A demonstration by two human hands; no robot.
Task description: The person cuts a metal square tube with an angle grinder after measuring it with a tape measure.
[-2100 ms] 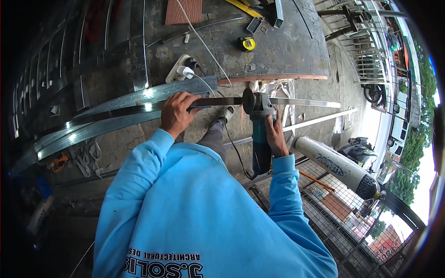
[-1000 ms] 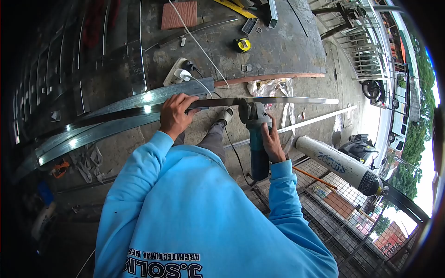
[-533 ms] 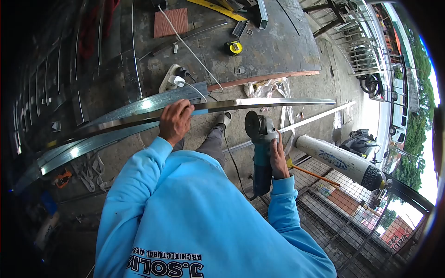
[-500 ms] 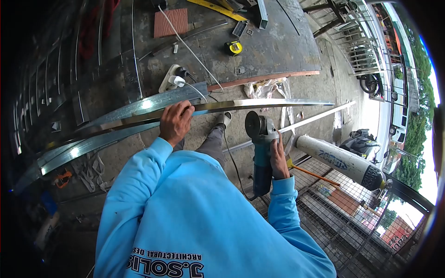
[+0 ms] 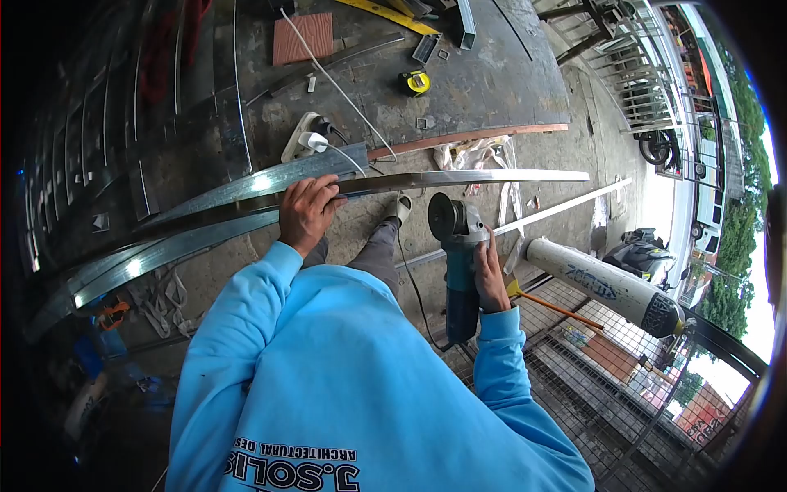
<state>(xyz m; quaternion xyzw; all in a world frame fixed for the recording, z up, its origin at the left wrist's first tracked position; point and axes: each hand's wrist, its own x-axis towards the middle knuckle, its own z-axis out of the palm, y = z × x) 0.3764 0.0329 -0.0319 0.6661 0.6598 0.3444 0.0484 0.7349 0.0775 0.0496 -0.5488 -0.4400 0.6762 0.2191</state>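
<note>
My left hand [image 5: 307, 215] is wrapped over a long shiny metal bar [image 5: 459, 178], which runs across the view from the dark left side to a free end on the right. Beneath the bar, on the left, lie wider galvanized metal channels [image 5: 246, 187]. In my right hand [image 5: 490, 275] is a teal angle grinder [image 5: 461, 287], gripped around its body with the head up. Its disc [image 5: 445, 216] sits a short way below the bar, apart from it. A dark cord hangs from the grinder's lower end.
The worktable [image 5: 492, 90] holds a yellow tape measure [image 5: 414, 83], a power strip [image 5: 300, 139] with plugs, a reddish board [image 5: 302, 39] and metal offcuts. A white gas cylinder [image 5: 602, 283] lies at right beside wire mesh [image 5: 574, 361]. A pale bar [image 5: 566, 209] rests on the floor.
The bar has turned slightly in my left hand, its right end now showing a broader face and sitting a little higher. The grinder has shifted slightly left and up.
</note>
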